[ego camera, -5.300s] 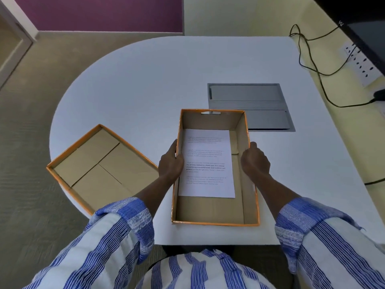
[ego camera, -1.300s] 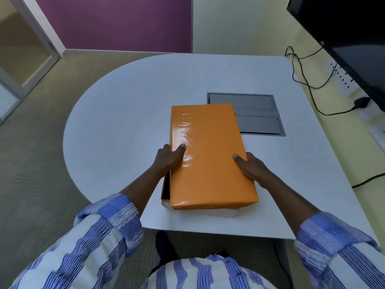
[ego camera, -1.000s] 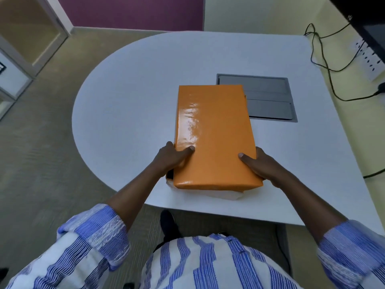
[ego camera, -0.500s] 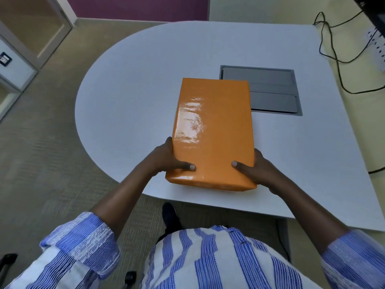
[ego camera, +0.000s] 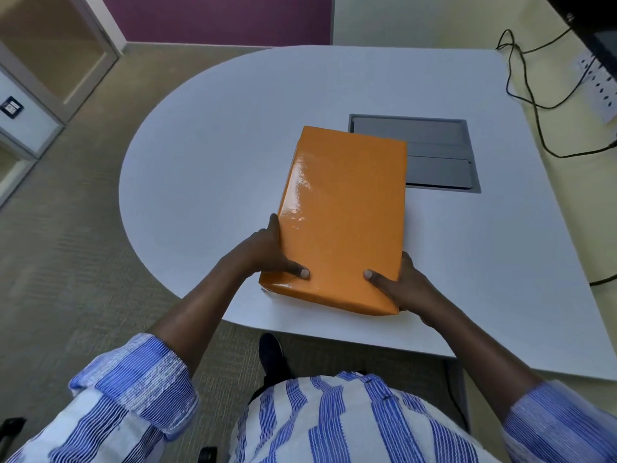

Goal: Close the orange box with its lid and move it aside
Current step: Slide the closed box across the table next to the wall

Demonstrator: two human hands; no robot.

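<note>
The orange box (ego camera: 340, 218) is closed, its glossy lid (ego camera: 347, 195) sits fully on top. It lies on the white counter (ego camera: 207, 155), near the front edge, a bit turned so the far end leans to the right and covers the corner of the grey panel (ego camera: 437, 155) set in the counter. Left hand (ego camera: 263, 255) grips the near left corner: thumb on the lid, other fingers (ego camera: 273, 225) pressed along the left side. Right hand (ego camera: 404, 282) does the same at the near right corner, thumb on top, palm against the side, rest of the fingers hidden. Both forearms reach fwd, slightly converging, striped sleeves (ego camera: 133, 389) rolled up. Black cable (ego camera: 534, 105) lies at the far right, well apart from the box
</note>
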